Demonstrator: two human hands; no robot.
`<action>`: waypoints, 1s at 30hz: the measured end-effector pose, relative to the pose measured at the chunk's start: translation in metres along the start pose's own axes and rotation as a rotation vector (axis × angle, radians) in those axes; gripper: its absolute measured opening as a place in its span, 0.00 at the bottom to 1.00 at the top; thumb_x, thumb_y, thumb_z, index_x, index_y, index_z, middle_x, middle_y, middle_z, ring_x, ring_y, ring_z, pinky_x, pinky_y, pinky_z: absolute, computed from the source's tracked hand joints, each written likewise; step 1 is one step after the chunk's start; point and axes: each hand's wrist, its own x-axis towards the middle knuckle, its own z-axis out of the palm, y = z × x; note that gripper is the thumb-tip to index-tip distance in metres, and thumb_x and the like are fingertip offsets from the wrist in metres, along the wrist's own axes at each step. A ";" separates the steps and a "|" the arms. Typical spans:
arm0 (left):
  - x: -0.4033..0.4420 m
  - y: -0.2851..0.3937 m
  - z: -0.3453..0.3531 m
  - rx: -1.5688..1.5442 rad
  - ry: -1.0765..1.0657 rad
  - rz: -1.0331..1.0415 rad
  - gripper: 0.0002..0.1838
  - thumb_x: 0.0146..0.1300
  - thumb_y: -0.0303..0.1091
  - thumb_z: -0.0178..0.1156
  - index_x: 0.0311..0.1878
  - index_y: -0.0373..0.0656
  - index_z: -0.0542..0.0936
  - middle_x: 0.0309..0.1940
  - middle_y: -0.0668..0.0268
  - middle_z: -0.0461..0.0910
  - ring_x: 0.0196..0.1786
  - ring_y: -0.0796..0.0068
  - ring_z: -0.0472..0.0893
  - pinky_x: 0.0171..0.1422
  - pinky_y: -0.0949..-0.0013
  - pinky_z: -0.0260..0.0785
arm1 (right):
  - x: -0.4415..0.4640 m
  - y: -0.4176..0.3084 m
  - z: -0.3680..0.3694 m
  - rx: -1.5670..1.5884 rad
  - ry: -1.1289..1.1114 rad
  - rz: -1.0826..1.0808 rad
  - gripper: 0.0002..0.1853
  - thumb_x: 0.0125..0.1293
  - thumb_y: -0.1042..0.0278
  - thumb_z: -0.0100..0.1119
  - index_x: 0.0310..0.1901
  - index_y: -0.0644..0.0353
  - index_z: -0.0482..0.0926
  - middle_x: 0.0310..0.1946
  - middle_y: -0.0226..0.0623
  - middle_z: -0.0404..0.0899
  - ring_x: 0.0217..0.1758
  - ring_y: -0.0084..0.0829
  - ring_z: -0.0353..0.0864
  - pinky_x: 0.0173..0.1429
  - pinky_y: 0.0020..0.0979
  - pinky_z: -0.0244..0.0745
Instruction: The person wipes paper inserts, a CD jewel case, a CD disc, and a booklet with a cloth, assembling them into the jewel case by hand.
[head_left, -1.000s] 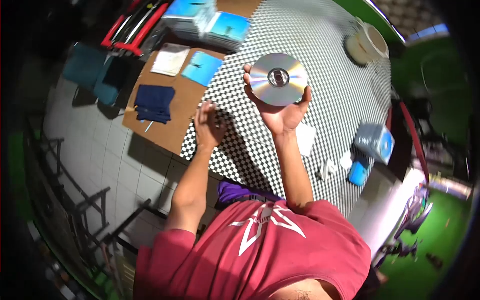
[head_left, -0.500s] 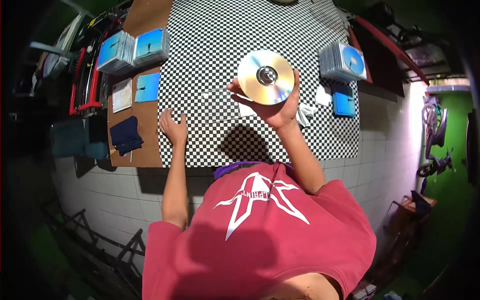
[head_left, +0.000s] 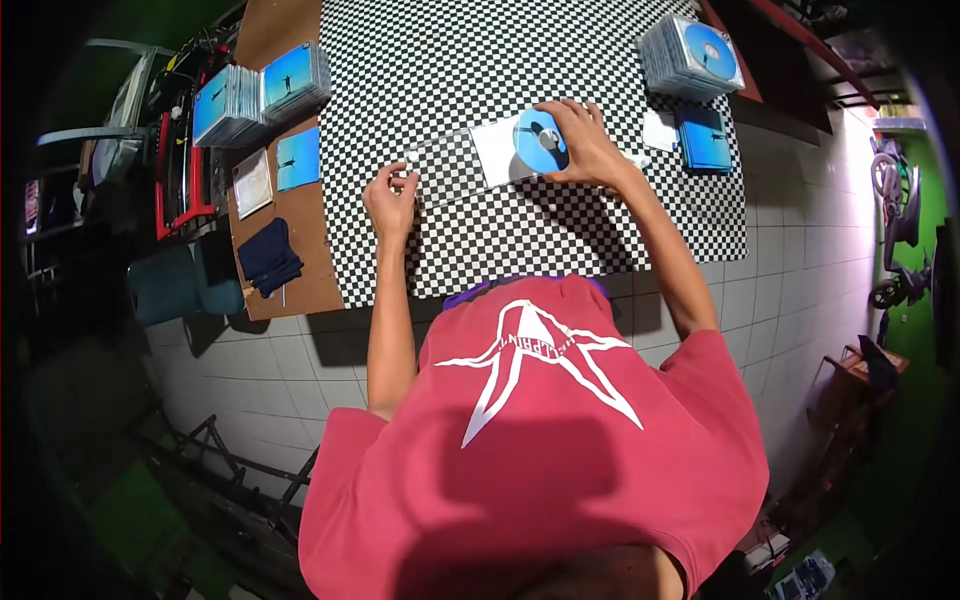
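An open CD case lies flat on the checkered cloth, its clear lid (head_left: 443, 168) to the left and its white tray side (head_left: 494, 150) to the right. My right hand (head_left: 590, 150) grips a blue-faced CD (head_left: 538, 142) by the edge, fingers at the far rim and thumb at the near one. The disc is over the tray; I cannot tell if it is seated. At the lid's left edge is my left hand (head_left: 390, 200), its bent fingers and thumb closed against that edge. A small white bit (head_left: 412, 156) shows near those fingertips.
Stacked CD cases (head_left: 294, 78) stand at the far left, and another stack (head_left: 690, 60) at the far right. Blue printed inserts (head_left: 705, 140) lie on the right. A blue insert (head_left: 298, 158), a clear case (head_left: 253, 184) and dark folded cloth (head_left: 268, 258) are on the left.
My right hand has lowered the CD toward the case and turned it, so its blue face shows instead of the shiny side. My left hand has moved to the lid's edge.
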 end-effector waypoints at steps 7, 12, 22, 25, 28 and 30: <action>-0.014 -0.071 0.021 0.286 0.245 0.140 0.32 0.70 0.53 0.65 0.68 0.41 0.74 0.65 0.56 0.73 0.71 0.55 0.68 0.78 0.48 0.52 | 0.037 -0.003 0.012 -0.166 -0.424 -0.037 0.72 0.27 0.65 0.91 0.78 0.36 0.54 0.79 0.31 0.64 0.87 0.46 0.45 0.86 0.65 0.27; -0.027 -0.081 0.032 0.306 0.307 0.281 0.26 0.77 0.48 0.56 0.68 0.41 0.74 0.68 0.58 0.69 0.74 0.58 0.64 0.80 0.49 0.46 | 0.064 -0.002 0.023 -0.229 -0.566 -0.180 0.73 0.31 0.61 0.90 0.80 0.38 0.49 0.79 0.38 0.63 0.87 0.49 0.44 0.85 0.67 0.27; -0.024 -0.076 0.035 0.340 0.350 0.255 0.24 0.76 0.49 0.56 0.65 0.43 0.76 0.66 0.59 0.71 0.71 0.58 0.67 0.78 0.51 0.49 | 0.073 0.008 0.033 -0.263 -0.643 -0.245 0.74 0.33 0.65 0.88 0.82 0.36 0.46 0.80 0.35 0.61 0.88 0.45 0.40 0.87 0.63 0.24; -0.023 -0.076 0.035 0.346 0.346 0.243 0.25 0.75 0.51 0.57 0.66 0.44 0.76 0.66 0.60 0.70 0.71 0.58 0.65 0.78 0.50 0.49 | 0.071 0.014 0.034 -0.231 -0.558 -0.257 0.72 0.33 0.64 0.89 0.81 0.37 0.48 0.83 0.37 0.51 0.87 0.49 0.39 0.86 0.65 0.29; -0.025 -0.075 0.034 0.363 0.324 0.234 0.28 0.72 0.53 0.60 0.66 0.43 0.75 0.65 0.61 0.69 0.72 0.59 0.65 0.78 0.48 0.49 | 0.061 0.014 0.031 -0.156 -0.405 -0.123 0.72 0.33 0.51 0.90 0.80 0.42 0.51 0.82 0.46 0.49 0.86 0.55 0.42 0.84 0.69 0.35; -0.023 -0.073 0.033 0.387 0.307 0.218 0.33 0.67 0.57 0.64 0.67 0.44 0.75 0.66 0.60 0.68 0.73 0.59 0.64 0.79 0.48 0.48 | 0.049 0.014 0.037 -0.170 -0.373 -0.025 0.72 0.33 0.38 0.88 0.80 0.47 0.52 0.79 0.49 0.56 0.85 0.55 0.45 0.84 0.69 0.37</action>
